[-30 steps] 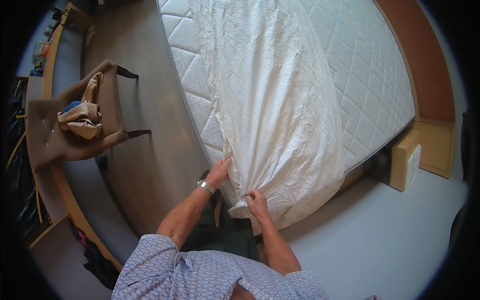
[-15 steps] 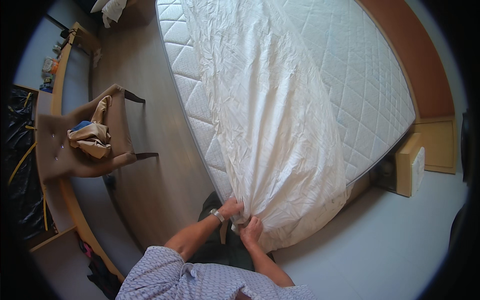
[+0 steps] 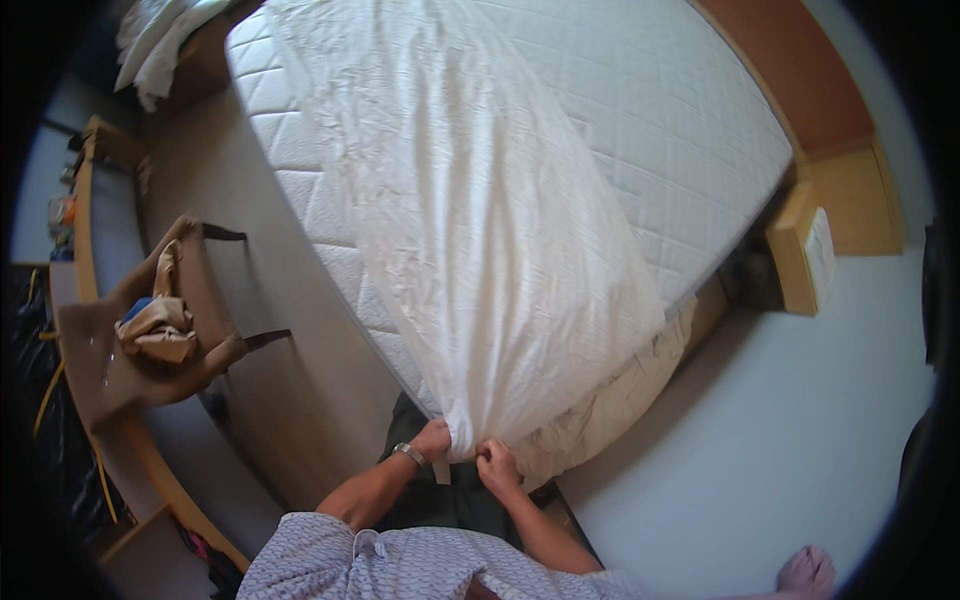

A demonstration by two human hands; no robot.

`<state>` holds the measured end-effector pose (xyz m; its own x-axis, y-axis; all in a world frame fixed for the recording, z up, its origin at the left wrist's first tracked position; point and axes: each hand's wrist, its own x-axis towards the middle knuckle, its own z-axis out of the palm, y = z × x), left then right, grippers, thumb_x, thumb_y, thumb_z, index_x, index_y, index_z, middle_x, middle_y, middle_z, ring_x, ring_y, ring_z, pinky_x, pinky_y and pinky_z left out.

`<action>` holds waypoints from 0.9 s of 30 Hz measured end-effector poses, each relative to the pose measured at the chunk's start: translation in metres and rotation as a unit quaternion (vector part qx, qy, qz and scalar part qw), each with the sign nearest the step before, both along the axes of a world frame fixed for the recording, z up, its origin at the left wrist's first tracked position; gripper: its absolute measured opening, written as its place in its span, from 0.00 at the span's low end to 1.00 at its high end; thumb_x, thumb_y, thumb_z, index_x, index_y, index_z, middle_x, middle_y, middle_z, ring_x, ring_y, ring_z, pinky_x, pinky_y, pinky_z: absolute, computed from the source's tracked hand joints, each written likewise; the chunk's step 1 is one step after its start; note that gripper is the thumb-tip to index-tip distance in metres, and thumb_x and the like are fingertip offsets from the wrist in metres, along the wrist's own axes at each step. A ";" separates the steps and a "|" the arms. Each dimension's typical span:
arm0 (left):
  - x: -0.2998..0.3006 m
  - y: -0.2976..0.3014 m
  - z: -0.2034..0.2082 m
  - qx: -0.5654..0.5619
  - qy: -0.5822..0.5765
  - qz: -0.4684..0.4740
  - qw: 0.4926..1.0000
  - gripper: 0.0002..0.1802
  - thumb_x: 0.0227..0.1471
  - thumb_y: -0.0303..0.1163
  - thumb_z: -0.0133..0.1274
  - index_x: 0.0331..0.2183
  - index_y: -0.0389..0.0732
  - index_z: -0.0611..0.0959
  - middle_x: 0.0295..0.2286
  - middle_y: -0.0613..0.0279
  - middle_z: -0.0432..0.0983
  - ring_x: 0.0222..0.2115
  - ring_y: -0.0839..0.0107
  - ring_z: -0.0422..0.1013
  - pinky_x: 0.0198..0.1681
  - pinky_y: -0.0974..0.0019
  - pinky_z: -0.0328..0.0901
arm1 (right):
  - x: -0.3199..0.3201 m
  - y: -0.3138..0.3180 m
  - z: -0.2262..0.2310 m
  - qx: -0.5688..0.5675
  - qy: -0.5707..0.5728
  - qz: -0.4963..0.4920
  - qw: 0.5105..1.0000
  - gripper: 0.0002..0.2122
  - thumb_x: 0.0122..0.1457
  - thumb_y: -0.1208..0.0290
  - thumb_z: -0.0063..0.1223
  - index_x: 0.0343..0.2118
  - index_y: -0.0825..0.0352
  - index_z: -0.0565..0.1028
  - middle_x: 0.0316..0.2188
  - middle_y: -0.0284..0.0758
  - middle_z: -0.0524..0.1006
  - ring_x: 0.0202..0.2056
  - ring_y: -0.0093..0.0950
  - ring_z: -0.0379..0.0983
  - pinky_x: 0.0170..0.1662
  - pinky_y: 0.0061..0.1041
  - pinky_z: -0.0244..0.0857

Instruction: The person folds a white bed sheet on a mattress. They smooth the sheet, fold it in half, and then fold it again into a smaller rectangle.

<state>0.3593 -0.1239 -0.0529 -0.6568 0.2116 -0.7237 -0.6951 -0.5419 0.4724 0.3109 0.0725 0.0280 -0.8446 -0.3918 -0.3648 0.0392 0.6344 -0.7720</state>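
A wrinkled white fitted sheet stretches lengthwise over a quilted white mattress. At the mattress's near corner, my left hand, with a metal-banded watch on its wrist, is closed on the gathered edge of the sheet. Just right of it, my right hand pinches the same edge, fingers bent. Between the two hands the fabric is drawn into tight folds. A looser, cream-coloured gathered border hangs over the near side to the right of my hands.
Left of the bed, a brown armchair holds a crumpled tan garment on wooden flooring. White fabric lies at the far left. A wooden nightstand stands by the orange-brown headboard. A pinkish shape, unclear, shows lower right.
The sheet's gathered edge has been drawn toward me and its folds run straighter. Both hands keep hold, now slightly farther apart. The view has shifted, and a pinkish shape has appeared lower right.
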 end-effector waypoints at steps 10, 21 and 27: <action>-0.019 -0.013 0.018 -0.005 -0.128 0.065 0.990 0.14 0.65 0.33 0.55 0.50 0.40 0.85 0.38 0.64 0.84 0.35 0.71 0.79 0.36 0.65 0.73 | 0.014 0.041 -0.048 0.007 -0.103 -0.041 0.994 0.07 0.55 0.78 0.54 0.37 0.67 0.77 0.34 0.45 0.82 0.40 0.47 0.81 0.44 0.43 0.74; -0.007 -0.004 0.004 -0.332 0.233 -0.301 0.863 0.24 0.62 0.30 0.54 0.59 0.40 0.79 0.56 0.51 0.79 0.53 0.50 0.77 0.54 0.51 0.74 | -0.032 0.118 -0.088 -0.078 -0.385 -0.442 0.806 0.28 0.66 0.53 0.61 0.59 0.68 0.67 0.45 0.38 0.78 0.35 0.29 0.80 0.32 0.30 0.79; -0.004 0.034 -0.011 -0.240 0.147 -0.200 0.939 0.28 0.61 0.34 0.58 0.61 0.41 0.77 0.61 0.49 0.73 0.60 0.48 0.70 0.61 0.48 0.69 | -0.131 0.129 -0.102 -0.133 -0.287 -0.496 0.809 0.26 0.67 0.60 0.56 0.63 0.68 0.66 0.43 0.40 0.81 0.34 0.32 0.82 0.31 0.31 0.78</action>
<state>0.3551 -0.0896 -0.0637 -0.7805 0.1809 -0.5984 -0.5988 0.0588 0.7988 0.1794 0.2014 -0.0736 -0.5124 0.2451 -0.8230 0.8278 -0.1139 -0.5493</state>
